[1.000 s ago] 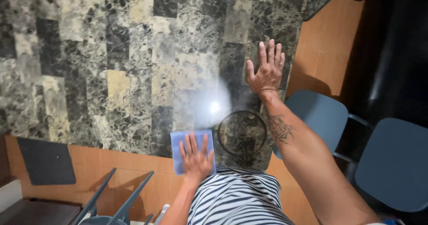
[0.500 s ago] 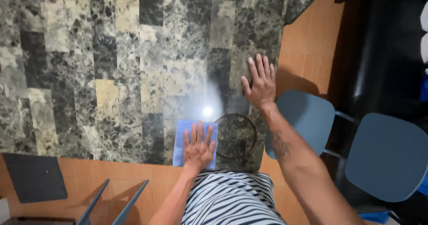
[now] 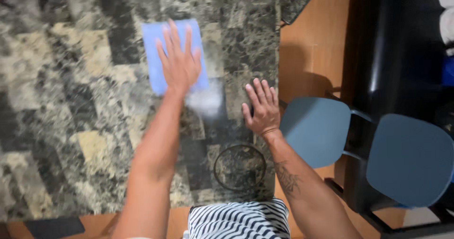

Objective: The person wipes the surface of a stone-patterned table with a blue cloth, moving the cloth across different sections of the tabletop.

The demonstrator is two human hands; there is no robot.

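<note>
My left hand (image 3: 178, 61) lies flat with fingers spread on a blue cloth (image 3: 156, 54), pressing it onto the dark marbled table top (image 3: 71, 101) toward the far side. My right hand (image 3: 261, 107) rests palm down with fingers apart on the table near its right edge, holding nothing. A bright glare spot (image 3: 204, 101) shines on the table surface between the two hands. A thin dark ring (image 3: 239, 168) lies on the table close to my body, below the right hand.
Two blue-grey chair seats (image 3: 314, 130) (image 3: 411, 158) stand to the right of the table on an orange-brown floor (image 3: 317, 45). A dark cabinet (image 3: 392, 49) runs along the far right. My striped shirt (image 3: 239, 220) shows at the bottom edge.
My left hand has slid the blue cloth from the near table edge out toward the far side, arm stretched. The right hand stayed flat near the right edge. The view tilted over the table.
</note>
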